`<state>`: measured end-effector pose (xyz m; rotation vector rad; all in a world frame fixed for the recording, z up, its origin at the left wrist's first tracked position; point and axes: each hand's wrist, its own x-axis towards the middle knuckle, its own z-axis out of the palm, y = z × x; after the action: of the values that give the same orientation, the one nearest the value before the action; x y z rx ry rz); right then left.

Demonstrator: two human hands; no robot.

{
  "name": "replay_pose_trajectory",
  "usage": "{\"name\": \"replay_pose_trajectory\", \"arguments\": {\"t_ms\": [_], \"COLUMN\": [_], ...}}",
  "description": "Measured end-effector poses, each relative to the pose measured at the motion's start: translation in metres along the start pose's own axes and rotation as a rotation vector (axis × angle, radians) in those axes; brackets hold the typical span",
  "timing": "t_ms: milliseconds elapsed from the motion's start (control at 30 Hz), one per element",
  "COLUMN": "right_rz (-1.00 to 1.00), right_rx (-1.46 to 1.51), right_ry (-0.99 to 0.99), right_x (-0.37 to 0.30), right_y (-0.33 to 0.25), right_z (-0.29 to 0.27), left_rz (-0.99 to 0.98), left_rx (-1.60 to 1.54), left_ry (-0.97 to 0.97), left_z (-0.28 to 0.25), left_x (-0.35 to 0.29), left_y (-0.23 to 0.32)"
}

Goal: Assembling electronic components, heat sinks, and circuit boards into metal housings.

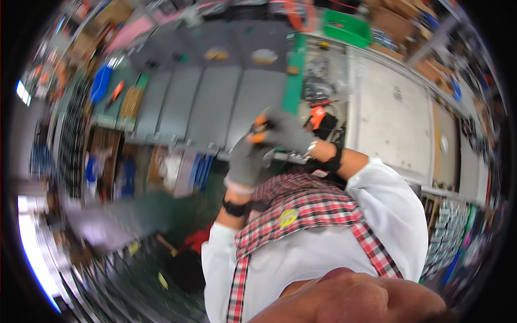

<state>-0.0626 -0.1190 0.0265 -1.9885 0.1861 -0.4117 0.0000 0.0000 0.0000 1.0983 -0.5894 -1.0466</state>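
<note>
By the counter's (294, 97) near edge, with left hand (245, 162) and right hand (291, 132) together—can't tell if gripping that blurred orange-and-black item (258, 138)!

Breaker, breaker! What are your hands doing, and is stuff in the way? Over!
Left hand and right hand gloved, close together. Orange-and-black item where they meet, grip blurred. Grey panels just beyond; blockage unclear.

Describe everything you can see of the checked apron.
The apron is checked in red, black and white and looks like woven cloth. The person wears it over a white shirt, with two straps running up from the bib, which carries a round yellow badge. Its lower part is creased and blurred; how it fastens is not visible.
</note>
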Motion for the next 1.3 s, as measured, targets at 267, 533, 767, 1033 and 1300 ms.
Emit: {"name": "replay_pose_trajectory", "arguments": {"t_ms": [267,533,767,1033,1300], "right_rz": [-0.093,0.031,0.103,-0.102,-0.272], "right_rx": [-0.385,0.048,-0.304,-0.264,0.064], "right_ry": [0.226,0.154,-0.048,-0.048,0.039], "right_x": [0.000,-0.014,-0.029,-0.021,-0.016], "right_y": [0.008,0.081,0.045,0.053,0.069], "right_z": [-0.032,-0.073,-0.061,-0.049,-0.038], "left_rz": [-0.009,-0.186,-0.201,-0.204,-0.170], "left_rx": [-0.574,-0.748,-0.451,-0.448,-0.444], "left_ry": [-0.075,-0.151,0.010,0.028,0.062], "left_z": [0.026,0.005,0.021,0.020,0.024], "left_x": [0.021,0.013,0.020,0.018,0.017], "left_y": [-0.007,-0.015,-0.033,-0.030,-0.026]}}
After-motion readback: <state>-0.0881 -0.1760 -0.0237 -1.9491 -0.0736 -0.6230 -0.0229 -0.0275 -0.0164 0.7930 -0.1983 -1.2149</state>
